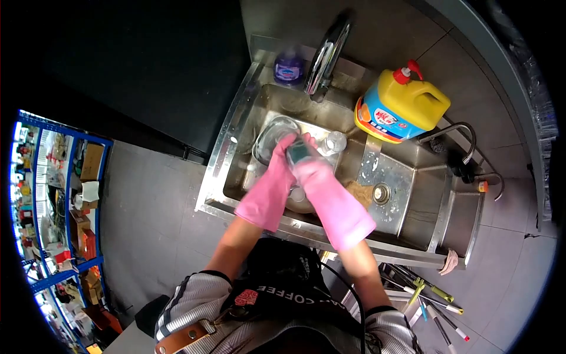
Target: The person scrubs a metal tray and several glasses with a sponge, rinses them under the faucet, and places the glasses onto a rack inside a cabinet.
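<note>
Both of my hands wear long pink rubber gloves and meet over the left basin of the sink (pixel 236 171). Between them is a dark green, blurred object (pixel 299 152), whose kind I cannot make out. My left hand (pixel 285 150) closes on its left side, and my right hand (pixel 313 168) wraps over its lower right side. Just beyond my left hand lies a clear container (pixel 271 134) in the basin. A clear glass (pixel 336 141) stands to the right of my hands. Under my wrists, more round ware is partly hidden.
A chrome faucet (pixel 327 56) rises behind the basin, beside a purple bottle (pixel 288 69). A large yellow detergent jug (pixel 401 106) with a red pump stands on the sink's back ledge. Blue shelving (pixel 65 206) is at far left; several mop handles (pixel 433 304) lie at lower right.
</note>
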`<state>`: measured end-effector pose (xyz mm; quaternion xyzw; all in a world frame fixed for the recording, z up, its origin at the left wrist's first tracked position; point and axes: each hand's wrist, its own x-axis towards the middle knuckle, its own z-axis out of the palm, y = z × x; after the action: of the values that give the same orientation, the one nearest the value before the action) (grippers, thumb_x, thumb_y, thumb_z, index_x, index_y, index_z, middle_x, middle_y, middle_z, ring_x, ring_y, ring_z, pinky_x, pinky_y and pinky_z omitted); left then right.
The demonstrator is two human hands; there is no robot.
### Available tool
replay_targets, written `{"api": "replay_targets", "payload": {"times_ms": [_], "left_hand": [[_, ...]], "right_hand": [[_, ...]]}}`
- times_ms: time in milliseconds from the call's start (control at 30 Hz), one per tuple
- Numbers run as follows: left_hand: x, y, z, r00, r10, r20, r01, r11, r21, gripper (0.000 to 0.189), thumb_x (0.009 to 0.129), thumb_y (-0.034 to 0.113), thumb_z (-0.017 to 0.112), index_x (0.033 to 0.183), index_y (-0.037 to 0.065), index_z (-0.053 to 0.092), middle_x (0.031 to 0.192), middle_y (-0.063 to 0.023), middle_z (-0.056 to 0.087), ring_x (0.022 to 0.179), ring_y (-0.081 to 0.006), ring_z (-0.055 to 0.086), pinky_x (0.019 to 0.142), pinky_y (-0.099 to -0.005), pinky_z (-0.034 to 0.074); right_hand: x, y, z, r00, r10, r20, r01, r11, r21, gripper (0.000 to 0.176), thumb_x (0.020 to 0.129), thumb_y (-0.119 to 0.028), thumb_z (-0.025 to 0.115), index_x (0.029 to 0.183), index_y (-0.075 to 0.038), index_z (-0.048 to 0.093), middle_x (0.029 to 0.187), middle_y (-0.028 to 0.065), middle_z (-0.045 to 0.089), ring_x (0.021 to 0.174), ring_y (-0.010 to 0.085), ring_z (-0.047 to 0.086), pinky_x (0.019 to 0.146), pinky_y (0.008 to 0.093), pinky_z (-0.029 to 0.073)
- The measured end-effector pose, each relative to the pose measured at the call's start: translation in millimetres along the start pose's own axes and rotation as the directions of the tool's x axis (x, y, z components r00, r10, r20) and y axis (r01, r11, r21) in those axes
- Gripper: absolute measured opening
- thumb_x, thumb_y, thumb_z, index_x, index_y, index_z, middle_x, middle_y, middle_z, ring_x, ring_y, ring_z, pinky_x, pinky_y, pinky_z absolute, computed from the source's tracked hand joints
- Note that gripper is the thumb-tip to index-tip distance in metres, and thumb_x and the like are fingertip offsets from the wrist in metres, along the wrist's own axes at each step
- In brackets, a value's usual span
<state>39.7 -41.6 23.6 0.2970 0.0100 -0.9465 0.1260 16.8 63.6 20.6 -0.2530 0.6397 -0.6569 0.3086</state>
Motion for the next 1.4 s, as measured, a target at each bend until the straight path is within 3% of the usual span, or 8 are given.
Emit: {"api": "replay_targets", "payload": {"times_ms": [200, 267, 433, 533, 633, 767, 867, 1400], "left_hand": [[2, 14, 0, 0.978, 0.148, 0.144, -0.157, 0.986, 0.051, 0.042, 0.08, 0.01, 0.071, 0.12, 0.005, 0.06, 0.113, -0.0176, 0.068, 0.104, -0.0347, 0.066, 0.094, -0.0495, 0.055], [-16, 19, 15, 0.999, 0.034, -0.009, -0.033, 0.995, 0.093, 0.041, 0.083, 0.015, 0.069, 0.121, 0.0, 0.061, 0.114, -0.0146, 0.068, 0.105, -0.0309, 0.066, 0.095, -0.045, 0.054], [-24, 10, 22, 0.974, 0.217, 0.07, -0.217, 0.795, 0.566, 0.039, 0.086, 0.018, 0.067, 0.119, -0.001, 0.063, 0.112, -0.0127, 0.07, 0.105, -0.0243, 0.066, 0.094, -0.0374, 0.053], [7, 17, -8, 0.98, 0.158, 0.12, -0.198, 0.792, 0.577, 0.037, 0.087, 0.015, 0.066, 0.12, -0.002, 0.062, 0.111, -0.0126, 0.07, 0.105, -0.0237, 0.066, 0.094, -0.0368, 0.053], [9, 25, -20, 0.981, 0.142, 0.132, -0.191, 0.819, 0.54, 0.035, 0.089, 0.014, 0.064, 0.12, -0.001, 0.063, 0.112, -0.0121, 0.07, 0.104, -0.0239, 0.066, 0.093, -0.0365, 0.054], [-22, 26, 14, 0.99, 0.061, -0.124, -0.013, 0.935, 0.354, 0.01, 0.086, 0.007, 0.066, 0.096, 0.004, 0.064, 0.102, -0.0106, 0.068, 0.091, -0.0242, 0.067, 0.081, -0.0366, 0.056], [-11, 6, -6, 0.987, 0.16, 0.006, -0.145, 0.877, 0.458, 0.029, 0.093, 0.018, 0.062, 0.115, 0.001, 0.066, 0.11, -0.0129, 0.07, 0.099, -0.0243, 0.067, 0.088, -0.0379, 0.056], [-34, 25, 31, 0.99, -0.118, 0.082, 0.096, 0.969, 0.229, 0.033, 0.09, 0.022, 0.06, 0.115, 0.0, 0.062, 0.102, -0.0149, 0.071, 0.096, -0.0293, 0.068, 0.084, -0.0422, 0.058]], "right_hand": [[-19, 14, 0, 0.985, 0.162, -0.051, -0.15, 0.972, 0.181, 0.066, 0.082, 0.004, 0.057, 0.146, -0.006, 0.043, 0.133, 0.0093, 0.056, 0.124, 0.0209, 0.055, 0.102, 0.0269, 0.045], [-15, 41, 0, 0.997, -0.079, -0.017, 0.081, 0.98, 0.182, 0.074, 0.077, 0.009, 0.058, 0.148, -0.006, 0.04, 0.133, 0.0073, 0.057, 0.121, 0.0152, 0.054, 0.094, 0.0228, 0.046], [18, 77, -4, 0.97, -0.112, 0.215, -0.097, 0.633, 0.768, 0.068, 0.082, 0.009, 0.053, 0.147, -0.006, 0.04, 0.121, 0.0086, 0.062, 0.108, 0.0224, 0.061, 0.087, 0.0267, 0.05], [14, -1, 6, 0.843, 0.538, -0.025, -0.335, 0.56, 0.758, 0.065, 0.08, -0.002, 0.063, 0.143, -0.007, 0.045, 0.09, 0.007, 0.062, 0.079, 0.0185, 0.062, 0.064, 0.0275, 0.048], [2, 31, 4, 0.956, 0.273, 0.105, -0.281, 0.76, 0.586, 0.058, 0.083, -0.006, 0.059, 0.14, -0.008, 0.048, 0.088, 0.0066, 0.061, 0.073, 0.0163, 0.059, 0.057, 0.028, 0.045], [-6, 5, -2, 0.868, 0.458, 0.192, -0.433, 0.511, 0.742, 0.054, 0.089, -0.001, 0.049, 0.142, -0.009, 0.046, 0.103, 0.0087, 0.063, 0.076, 0.0193, 0.058, 0.059, 0.0278, 0.043], [-1, 20, -7, 0.811, 0.532, 0.243, -0.485, 0.382, 0.786, 0.05, 0.091, -0.003, 0.047, 0.141, -0.009, 0.047, 0.107, 0.0095, 0.064, 0.08, 0.02, 0.058, 0.061, 0.0276, 0.043], [25, 40, 1, 0.895, 0.43, 0.122, -0.404, 0.664, 0.629, 0.049, 0.088, -0.009, 0.05, 0.137, -0.007, 0.047, 0.117, 0.0125, 0.06, 0.095, 0.0251, 0.059, 0.074, 0.034, 0.048]]}}
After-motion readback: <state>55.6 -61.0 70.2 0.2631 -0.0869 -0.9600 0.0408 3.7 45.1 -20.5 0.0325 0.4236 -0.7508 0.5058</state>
